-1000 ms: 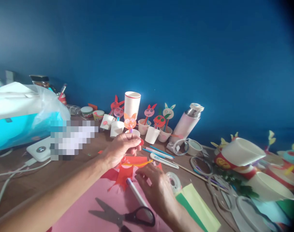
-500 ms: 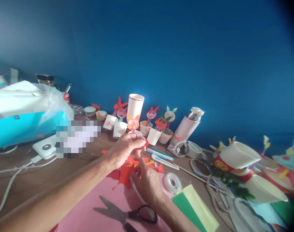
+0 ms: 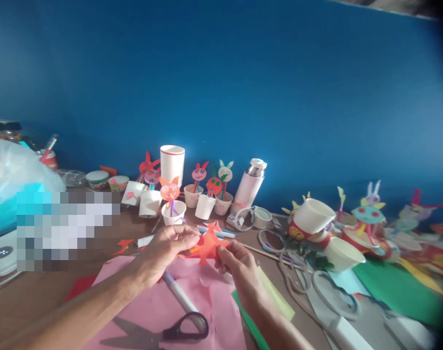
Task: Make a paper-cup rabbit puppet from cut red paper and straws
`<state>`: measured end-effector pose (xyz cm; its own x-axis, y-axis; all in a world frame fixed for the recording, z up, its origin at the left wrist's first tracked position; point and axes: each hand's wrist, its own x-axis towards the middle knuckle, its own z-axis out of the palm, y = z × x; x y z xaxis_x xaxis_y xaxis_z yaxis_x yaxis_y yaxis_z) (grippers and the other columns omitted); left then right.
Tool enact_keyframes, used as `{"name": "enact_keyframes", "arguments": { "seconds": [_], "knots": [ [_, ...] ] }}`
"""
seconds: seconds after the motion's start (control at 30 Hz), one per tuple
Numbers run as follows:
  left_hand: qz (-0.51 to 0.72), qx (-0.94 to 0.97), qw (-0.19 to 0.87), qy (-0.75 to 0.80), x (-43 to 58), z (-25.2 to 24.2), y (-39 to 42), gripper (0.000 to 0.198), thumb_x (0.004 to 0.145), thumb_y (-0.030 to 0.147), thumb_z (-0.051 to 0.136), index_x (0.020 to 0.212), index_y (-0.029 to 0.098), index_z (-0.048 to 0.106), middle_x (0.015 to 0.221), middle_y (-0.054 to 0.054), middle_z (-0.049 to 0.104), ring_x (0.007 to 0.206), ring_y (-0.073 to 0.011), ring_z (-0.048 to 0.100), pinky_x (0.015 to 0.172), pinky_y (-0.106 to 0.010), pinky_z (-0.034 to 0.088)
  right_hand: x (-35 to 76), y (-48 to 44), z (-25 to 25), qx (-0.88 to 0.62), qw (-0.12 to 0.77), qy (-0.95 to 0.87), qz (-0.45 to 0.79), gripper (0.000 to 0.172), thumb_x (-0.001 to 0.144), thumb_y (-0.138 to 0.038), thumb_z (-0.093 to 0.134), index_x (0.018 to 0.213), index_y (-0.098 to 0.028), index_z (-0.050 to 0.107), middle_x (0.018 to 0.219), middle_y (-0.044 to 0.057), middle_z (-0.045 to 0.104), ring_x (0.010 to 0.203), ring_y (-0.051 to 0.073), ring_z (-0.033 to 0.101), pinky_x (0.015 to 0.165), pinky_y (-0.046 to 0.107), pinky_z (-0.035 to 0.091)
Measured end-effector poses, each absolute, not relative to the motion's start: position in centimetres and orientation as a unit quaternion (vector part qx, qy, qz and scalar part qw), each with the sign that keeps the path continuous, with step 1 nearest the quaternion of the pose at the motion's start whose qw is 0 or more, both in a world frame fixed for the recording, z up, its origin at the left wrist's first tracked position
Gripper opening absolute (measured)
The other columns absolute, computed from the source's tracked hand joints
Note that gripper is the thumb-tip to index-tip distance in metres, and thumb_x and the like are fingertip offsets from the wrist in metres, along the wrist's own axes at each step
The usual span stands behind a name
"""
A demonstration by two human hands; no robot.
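Blue wall [image 3: 221, 82] at twelve o'clock; the right hand [image 3: 236, 257] pinches orange paper [image 3: 207, 247], left hand [image 3: 176, 244] narrowed, hold unclear; light, flat support should prevent creasing.

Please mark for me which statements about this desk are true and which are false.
1. The right hand holds an orange paper piece. True.
2. The left hand holds the scissors. False: the scissors lie on the pink paper.
3. The flask is left of the tall cup in the picture. False: it is to the right.
4. The wall is blue. True.
5. The tall cup's rim is green. False: it is red.
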<state>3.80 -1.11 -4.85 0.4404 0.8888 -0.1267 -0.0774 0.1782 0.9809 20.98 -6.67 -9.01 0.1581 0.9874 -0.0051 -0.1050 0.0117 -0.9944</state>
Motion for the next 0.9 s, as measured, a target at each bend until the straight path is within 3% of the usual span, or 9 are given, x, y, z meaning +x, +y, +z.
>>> {"name": "enact_keyframes", "arguments": {
  "seconds": [0.27,0.53,0.77,0.9],
  "knots": [
    [0.333,0.601,0.615,0.386,4.6,-5.1,-1.7,0.016,0.074,0.029,0.06,0.07,0.014,0.061,0.059,0.002,0.055,0.06,-0.0109,0.049,0.062,-0.022,0.038,21.0,-6.8,-7.0,-0.507,0.569,-0.436,0.479,0.017,0.075,-0.03,0.059,0.069,-0.014,0.055,0.055,-0.003,0.055,0.048,0.008,0.045,0.049,0.019,0.033],
    [0.341,0.657,0.527,0.418,4.7,-5.2,-2.4,0.013,0.075,0.028,0.058,0.071,0.016,0.06,0.061,0.003,0.053,0.059,-0.0109,0.046,0.057,-0.021,0.036,20.6,-7.1,-7.2,-0.507,0.567,-0.445,0.473,0.018,0.078,-0.029,0.057,0.067,-0.014,0.054,0.056,-0.003,0.055,0.052,0.008,0.045,0.054,0.019,0.034],
    [0.325,0.678,0.501,0.429,5.0,-4.9,-2.9,0.012,0.076,0.026,0.054,0.069,0.016,0.058,0.058,0.003,0.052,0.054,-0.0104,0.044,0.049,-0.02,0.035,19.9,-7.6,-7.1,-0.484,0.574,-0.412,0.515,0.018,0.074,-0.033,0.062,0.079,-0.016,0.061,0.062,-0.003,0.058,0.053,0.009,0.046,0.052,0.019,0.035],
    [0.316,0.688,0.508,0.41,5.3,-4.9,-3.1,0.011,0.074,0.022,0.054,0.065,0.016,0.057,0.056,0.003,0.051,0.051,-0.009,0.043,0.047,-0.019,0.033,19.6,-7.8,-7.5,-0.485,0.553,-0.401,0.546,0.018,0.072,-0.033,0.064,0.069,-0.016,0.062,0.06,-0.003,0.058,0.052,0.009,0.047,0.052,0.019,0.037]
  ]
}}
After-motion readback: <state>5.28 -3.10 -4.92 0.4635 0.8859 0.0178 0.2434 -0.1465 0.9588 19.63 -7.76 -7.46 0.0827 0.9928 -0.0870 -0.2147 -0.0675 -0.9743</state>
